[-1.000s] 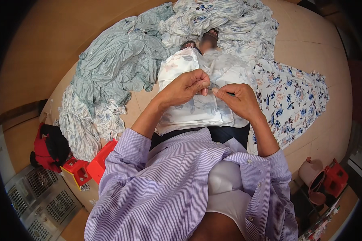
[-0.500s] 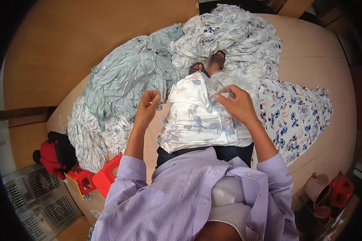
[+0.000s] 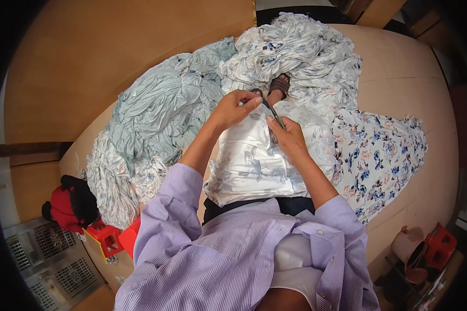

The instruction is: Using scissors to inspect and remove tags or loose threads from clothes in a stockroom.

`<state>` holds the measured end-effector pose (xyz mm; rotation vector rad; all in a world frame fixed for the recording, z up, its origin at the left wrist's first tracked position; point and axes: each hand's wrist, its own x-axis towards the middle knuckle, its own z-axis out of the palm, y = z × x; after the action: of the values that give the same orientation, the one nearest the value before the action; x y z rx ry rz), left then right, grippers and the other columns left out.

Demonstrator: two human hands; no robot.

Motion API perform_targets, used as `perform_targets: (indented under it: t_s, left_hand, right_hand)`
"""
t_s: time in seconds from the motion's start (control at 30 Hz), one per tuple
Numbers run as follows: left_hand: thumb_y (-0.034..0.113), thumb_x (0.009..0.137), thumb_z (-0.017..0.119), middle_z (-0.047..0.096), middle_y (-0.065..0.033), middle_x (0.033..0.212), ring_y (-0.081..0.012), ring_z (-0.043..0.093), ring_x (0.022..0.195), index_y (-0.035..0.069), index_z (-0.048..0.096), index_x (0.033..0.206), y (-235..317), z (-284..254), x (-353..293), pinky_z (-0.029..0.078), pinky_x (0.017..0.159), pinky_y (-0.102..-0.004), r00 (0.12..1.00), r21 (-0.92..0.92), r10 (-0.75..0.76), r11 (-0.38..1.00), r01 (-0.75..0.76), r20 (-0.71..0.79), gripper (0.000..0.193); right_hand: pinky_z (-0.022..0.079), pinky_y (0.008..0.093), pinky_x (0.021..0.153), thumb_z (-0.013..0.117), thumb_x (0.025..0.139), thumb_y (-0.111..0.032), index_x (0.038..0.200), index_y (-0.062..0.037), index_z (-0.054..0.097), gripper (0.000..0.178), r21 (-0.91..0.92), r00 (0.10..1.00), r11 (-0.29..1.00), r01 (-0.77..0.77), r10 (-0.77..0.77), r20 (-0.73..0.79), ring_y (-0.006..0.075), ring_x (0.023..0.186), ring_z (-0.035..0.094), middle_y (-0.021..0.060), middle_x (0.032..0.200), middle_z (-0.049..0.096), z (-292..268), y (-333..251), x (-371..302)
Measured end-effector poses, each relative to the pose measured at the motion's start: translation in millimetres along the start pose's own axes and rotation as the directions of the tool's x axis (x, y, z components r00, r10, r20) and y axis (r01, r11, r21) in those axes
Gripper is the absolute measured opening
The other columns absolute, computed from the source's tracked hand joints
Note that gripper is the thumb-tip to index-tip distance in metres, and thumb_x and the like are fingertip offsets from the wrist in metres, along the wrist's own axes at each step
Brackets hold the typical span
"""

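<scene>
White fabric with a pale floral print lies over my lap in folds. My right hand is closed on a slim tool with a green handle; its narrow dark end points away from me, above the fabric. The tool's exact kind cannot be made out. Close to that far end, my left hand has thumb and fingers pinched together. Whatever lies between those fingertips, if anything, is too small to see.
A grey-green fabric heap lies left, a white-and-blue floral heap beyond my sandalled feet. Blue-flowered cloth spreads on the right. Red stools and a red-and-black bag stand lower left; a pink bucket stands lower right.
My left hand has moved right and away from me, up to the tool's far end. My right hand has shifted slightly left and nearer, still holding the tool.
</scene>
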<state>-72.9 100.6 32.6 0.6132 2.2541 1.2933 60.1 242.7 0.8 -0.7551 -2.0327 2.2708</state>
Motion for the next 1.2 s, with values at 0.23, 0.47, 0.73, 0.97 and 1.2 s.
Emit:
perform_targets:
  t_s: [0.23,0.47,0.73,0.97,1.2]
  left_hand:
    - [0.017,0.088,0.064,0.065,-0.0030,0.084,-0.0065,0.053,0.070,0.001,0.068,0.090,-14.4,3.6,17.8,0.042,0.064,-0.0181,0.969,-0.179,-0.179,0.961,0.209,0.169,0.016]
    - [0.013,0.088,0.064,0.060,0.0008,0.071,-0.0057,0.048,0.060,0.001,0.066,0.083,-35.3,21.2,26.9,0.039,0.055,-0.0174,1.000,-0.523,-0.008,0.853,0.007,0.000,0.013]
    - [0.013,0.090,0.063,0.060,0.0002,0.074,-0.0055,0.048,0.062,0.002,0.064,0.088,-11.3,13.9,23.9,0.038,0.058,-0.0168,0.985,-0.171,-0.097,0.978,0.121,0.140,0.011]
    - [0.014,0.093,0.059,0.061,0.0003,0.082,-0.0053,0.048,0.068,0.004,0.061,0.094,-12.8,7.3,25.6,0.038,0.064,-0.0164,0.946,0.001,-0.197,0.979,0.203,0.259,0.011]
    - [0.015,0.095,0.056,0.060,0.0006,0.083,-0.0049,0.047,0.071,0.004,0.060,0.094,-32.2,25.7,18.2,0.038,0.065,-0.0168,0.999,-0.396,0.015,0.918,0.001,0.037,0.012]
  right_hand:
    - [0.023,0.0192,0.039,0.060,0.092,-0.039,0.085,-0.0043,0.062,0.035,0.103,0.994,0.988,-0.113,0.113,0.004,0.0035,0.044,0.031,-0.0041,0.059,0.045,-5.9,-6.5,-0.4]
    - [0.021,0.0197,0.038,0.060,0.092,-0.037,0.088,-0.0058,0.063,0.032,0.187,0.992,0.975,-0.123,0.120,0.028,0.0030,0.043,0.029,-0.0052,0.058,0.043,-17.7,1.1,10.3]
    - [0.024,0.0206,0.042,0.062,0.090,-0.032,0.087,-0.0046,0.062,0.027,0.033,1.000,0.999,-0.012,0.013,-0.014,0.0044,0.047,0.032,-0.0052,0.058,0.044,-22.7,-8.9,28.9]
    - [0.021,0.0192,0.040,0.062,0.090,-0.033,0.089,-0.0069,0.062,0.026,0.067,0.990,0.988,-0.140,0.141,-0.006,0.0026,0.045,0.029,-0.0059,0.059,0.041,-20.5,-14.0,32.3]
    - [0.024,0.0205,0.044,0.062,0.090,-0.034,0.088,-0.0059,0.065,0.029,0.123,0.995,0.988,-0.096,0.096,0.006,0.0034,0.049,0.031,-0.0054,0.057,0.040,-30.3,-17.8,39.0]
